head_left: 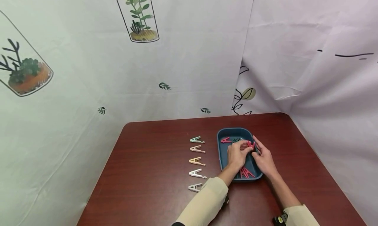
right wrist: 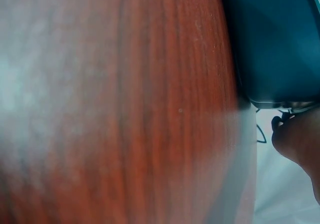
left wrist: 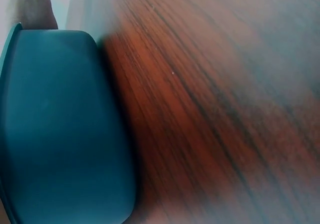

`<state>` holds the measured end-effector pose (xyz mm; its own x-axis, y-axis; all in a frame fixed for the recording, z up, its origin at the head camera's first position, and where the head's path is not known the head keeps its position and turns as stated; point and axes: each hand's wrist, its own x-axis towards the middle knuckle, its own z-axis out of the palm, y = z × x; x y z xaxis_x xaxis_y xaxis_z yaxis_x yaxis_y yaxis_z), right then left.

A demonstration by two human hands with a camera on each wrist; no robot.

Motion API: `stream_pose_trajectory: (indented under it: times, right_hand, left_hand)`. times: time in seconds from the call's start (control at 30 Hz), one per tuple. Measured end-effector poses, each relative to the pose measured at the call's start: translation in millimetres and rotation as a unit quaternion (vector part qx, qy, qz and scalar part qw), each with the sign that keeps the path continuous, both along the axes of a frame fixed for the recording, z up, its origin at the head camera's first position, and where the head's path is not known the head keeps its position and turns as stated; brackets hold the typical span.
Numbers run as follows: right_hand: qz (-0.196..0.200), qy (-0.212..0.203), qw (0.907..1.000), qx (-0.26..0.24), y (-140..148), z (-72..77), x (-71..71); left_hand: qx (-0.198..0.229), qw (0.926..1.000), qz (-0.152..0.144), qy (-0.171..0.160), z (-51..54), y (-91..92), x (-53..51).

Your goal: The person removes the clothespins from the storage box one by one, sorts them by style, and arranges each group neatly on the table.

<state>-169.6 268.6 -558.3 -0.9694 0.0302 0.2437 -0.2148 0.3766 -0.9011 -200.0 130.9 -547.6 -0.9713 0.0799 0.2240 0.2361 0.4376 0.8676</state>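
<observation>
My left hand reaches over the blue tray and pinches a pink clothespin between thumb and fingertips. Close beside it, my right hand bends its thumb and fingers at the tray's right rim, around a narrow green piece that looks like a clothespin, mostly hidden. Inside the tray lie another pink clothespin, some dark green ones and a pink bunch near the front. Each wrist view shows mainly the tray's outer wall, with fingers partly visible in the right one.
Left of the tray, several clothespins form a column: light green, pale pink, yellow, white and another whitish one partly behind the left sleeve. A patterned cloth hangs behind the brown table.
</observation>
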Motion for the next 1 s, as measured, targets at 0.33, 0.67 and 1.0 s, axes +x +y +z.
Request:
stream_pose_trajectory:
  times: [0.33, 0.67, 1.0]
  right_hand:
    - [0.002, -0.007, 0.9999, 0.015, 1.2, -1.8, -1.2]
    - [0.002, -0.031, 0.9994, 0.018, 0.5, 0.3, -0.4]
    - [0.004, -0.013, 0.9998, 0.012, 0.0, -3.2, 0.7]
  left_hand:
    - [0.12, 0.9913, -0.014, 0.051, 7.4, -5.2, -1.1]
    - [0.186, 0.9797, -0.048, 0.056, 37.1, -29.1, -7.7]
    - [0.239, 0.9669, -0.028, 0.086, 53.4, -65.5, -25.9]
